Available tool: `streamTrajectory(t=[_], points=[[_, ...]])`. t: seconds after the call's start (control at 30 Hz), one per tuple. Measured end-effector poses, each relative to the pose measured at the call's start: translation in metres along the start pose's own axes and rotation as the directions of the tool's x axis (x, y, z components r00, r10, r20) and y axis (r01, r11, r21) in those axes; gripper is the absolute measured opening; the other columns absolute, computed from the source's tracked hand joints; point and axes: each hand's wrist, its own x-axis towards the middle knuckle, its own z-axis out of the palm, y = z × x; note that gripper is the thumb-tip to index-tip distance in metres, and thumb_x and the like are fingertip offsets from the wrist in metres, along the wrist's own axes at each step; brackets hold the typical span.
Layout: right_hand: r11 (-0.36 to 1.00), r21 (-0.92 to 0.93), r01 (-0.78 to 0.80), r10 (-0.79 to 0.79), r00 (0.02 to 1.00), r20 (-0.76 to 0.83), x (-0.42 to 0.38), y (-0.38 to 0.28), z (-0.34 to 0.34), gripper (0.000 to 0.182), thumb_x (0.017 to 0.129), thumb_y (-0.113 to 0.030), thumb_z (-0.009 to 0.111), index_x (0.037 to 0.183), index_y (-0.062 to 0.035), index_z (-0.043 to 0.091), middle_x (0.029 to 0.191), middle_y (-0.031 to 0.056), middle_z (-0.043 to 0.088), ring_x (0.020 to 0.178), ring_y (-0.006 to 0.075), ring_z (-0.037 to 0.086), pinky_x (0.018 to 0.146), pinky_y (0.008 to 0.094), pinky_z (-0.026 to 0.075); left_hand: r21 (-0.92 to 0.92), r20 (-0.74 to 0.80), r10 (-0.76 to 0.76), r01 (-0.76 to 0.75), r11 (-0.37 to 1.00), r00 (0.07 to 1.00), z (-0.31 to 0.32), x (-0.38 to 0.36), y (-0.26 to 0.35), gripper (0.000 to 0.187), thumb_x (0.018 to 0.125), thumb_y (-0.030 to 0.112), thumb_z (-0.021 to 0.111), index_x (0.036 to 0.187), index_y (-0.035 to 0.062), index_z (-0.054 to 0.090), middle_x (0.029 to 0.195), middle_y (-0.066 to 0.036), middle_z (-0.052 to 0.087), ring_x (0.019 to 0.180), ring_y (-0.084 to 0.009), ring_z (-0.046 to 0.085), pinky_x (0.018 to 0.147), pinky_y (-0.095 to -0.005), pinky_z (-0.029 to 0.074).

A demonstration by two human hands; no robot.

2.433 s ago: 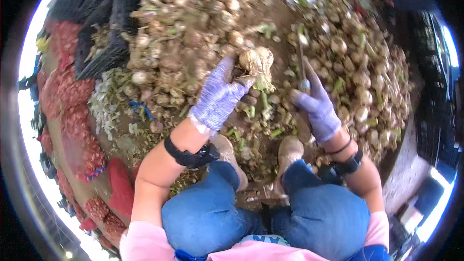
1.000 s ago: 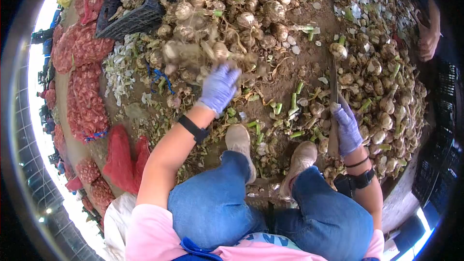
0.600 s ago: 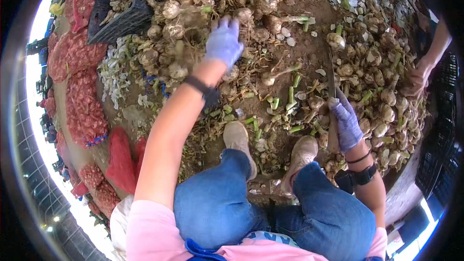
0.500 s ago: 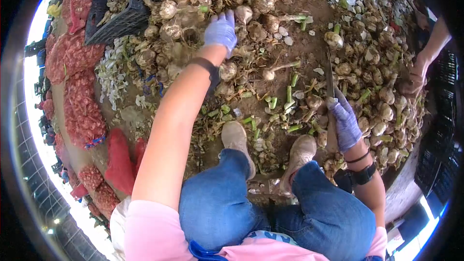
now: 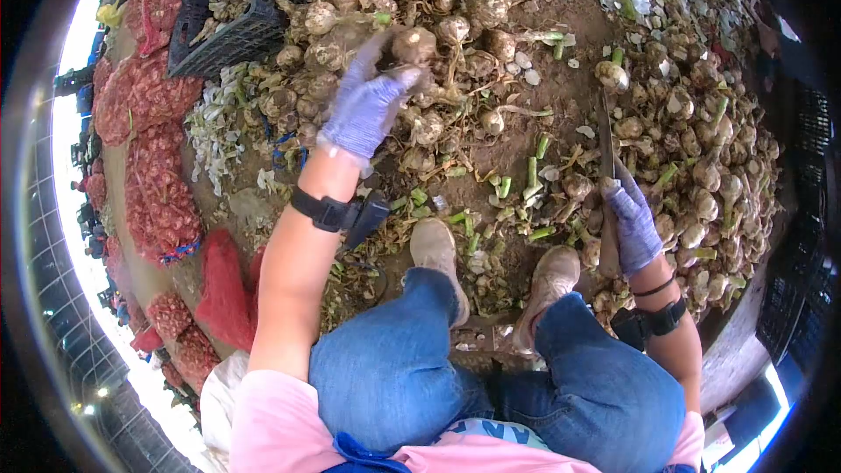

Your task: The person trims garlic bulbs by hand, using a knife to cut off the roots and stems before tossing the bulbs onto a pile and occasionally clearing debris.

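Note:
My left hand (image 5: 361,114), in a purple glove, is over the near part of a heap of garlic bulbs (image 5: 486,9). Its fingers and thumb close about a dirt-covered garlic bulb (image 5: 414,45); both are somewhat smeared by motion. My right hand (image 5: 632,228), gloved the same way, grips a knife (image 5: 606,136) by its handle. The narrow blade points away from me, its tip near a garlic bulb with a short green stem (image 5: 611,76). Cut green stem pieces (image 5: 533,177) lie on the dirt between my hands.
A second garlic pile (image 5: 701,166) spreads along the right. Black crates stand at the upper left (image 5: 232,31) and right edge (image 5: 793,236). Filled red mesh sacks (image 5: 162,193) line the left. My shoes (image 5: 435,258) rest among trimmings, and loose peelings (image 5: 215,127) lie beside the left crate.
My left hand has drawn back toward me and slightly left, lifting a garlic bulb from the heap. My right hand keeps the knife in nearly the same place. The other person's arm at right has left view.

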Motion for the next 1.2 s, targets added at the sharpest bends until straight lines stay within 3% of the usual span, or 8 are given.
streamTrajectory(t=[0.23,0.37,0.57,0.67,0.77,0.87,0.97,1.2], points=[[0.994,0.07,-0.086,0.08,0.992,0.095,-0.003,-0.007,-0.002,0.065,0.09,-0.026,0.061,0.146,-0.0074,0.033,0.097,0.0011,0.057,0.084,0.0085,0.057,0.066,0.022,0.05,-0.135,-0.35,0.484,-0.554,0.821,0.802,-0.039,0.041,0.109,0.036,0.084,0.024,0.071,0.109,0.0016,0.059,0.112,-0.017,0.062,0.104,-0.0229,0.061,0.078,-0.027,0.059],[1.0,-0.025,-0.004,0.005,0.997,0.071,0.006,0.002,0.002,0.068,0.09,-0.033,0.061,0.146,-0.0093,0.032,0.084,0.0049,0.059,0.068,0.0103,0.054,0.06,0.0244,0.046,0.673,-0.383,0.183,0.137,0.727,0.905,0.021,0.05,0.053,0.049,0.074,0.026,0.078,0.117,0.011,0.059,0.129,-0.015,0.054,0.116,-0.0276,0.055,0.099,-0.0441,0.047],[0.997,0.01,-0.076,0.076,0.997,0.005,-0.003,-0.005,0.006,0.067,0.09,-0.033,0.061,0.145,-0.0073,0.033,0.088,0.005,0.059,0.076,0.0103,0.056,0.062,0.0238,0.046,0.965,-0.263,-0.024,0.263,0.001,0.965,0.034,0.117,-0.077,0.078,0.07,0.032,0.082,0.132,0.0062,0.043,0.134,-0.027,0.042,0.12,-0.036,0.051,0.104,-0.0377,0.043],[0.999,-0.036,0.008,-0.007,1.0,0.01,0.005,-0.01,0.004,0.067,0.09,-0.031,0.061,0.145,-0.0057,0.034,0.092,0.0054,0.059,0.078,0.0108,0.057,0.064,0.024,0.047,0.936,-0.212,-0.044,0.216,0.279,0.976,0.032,0.11,-0.082,0.084,0.067,0.028,0.082,0.135,0.0061,0.039,0.132,-0.025,0.044,0.117,-0.0348,0.053,0.103,-0.0392,0.045],[0.999,0.05,-0.007,0.004,0.998,0.055,0.001,-0.015,0.012,0.073,0.087,-0.029,0.064,0.146,-0.0049,0.029,0.098,0.0077,0.062,0.075,0.0105,0.057,0.064,0.0225,0.048,0.268,0.109,-0.294,0.257,0.929,0.95,0.045,0.053,-0.071,0.08,0.066,0.015,0.079,0.135,0.007,0.039,0.131,-0.02,0.048,0.117,-0.0318,0.054,0.102,-0.0398,0.045],[0.998,0.03,0.048,-0.051,0.993,0.109,0.004,-0.024,0.023,0.082,0.083,-0.028,0.067,0.148,-0.0044,0.023,0.107,0.0122,0.064,0.072,0.01,0.056,0.061,0.022,0.048,0.203,0.265,-0.309,0.261,0.944,0.913,0.057,-0.002,-0.048,0.075,0.065,0.007,0.08,0.132,0.0069,0.044,0.128,-0.012,0.053,0.117,-0.0267,0.054,0.103,-0.0389,0.044],[1.0,0.005,0.004,-0.005,0.982,0.191,0.001,-0.036,0.041,0.087,0.082,-0.022,0.071,0.149,-0.0017,0.019,0.102,0.0074,0.062,0.076,0.0098,0.056,0.062,0.0236,0.047,0.718,0.452,0.076,-0.413,0.56,0.889,0.061,-0.042,-0.049,0.073,0.064,0.0,0.075,0.13,0.0069,0.046,0.124,-0.012,0.055,0.117,-0.0281,0.054,0.102,-0.0363,0.043],[0.982,0.18,-0.053,-0.019,0.925,0.378,0.001,-0.037,0.056,0.093,0.077,-0.025,0.077,0.147,-0.0013,0.021,0.12,0.0096,0.057,0.096,0.0173,0.062,0.081,0.0281,0.051,0.53,0.471,0.111,-0.382,0.757,0.875,0.084,-0.082,-0.037,0.055,0.076,-0.007,0.061,0.129,0.0038,0.049,0.125,-0.012,0.053,0.109,-0.0221,0.057,0.092,-0.0328,0.051]])
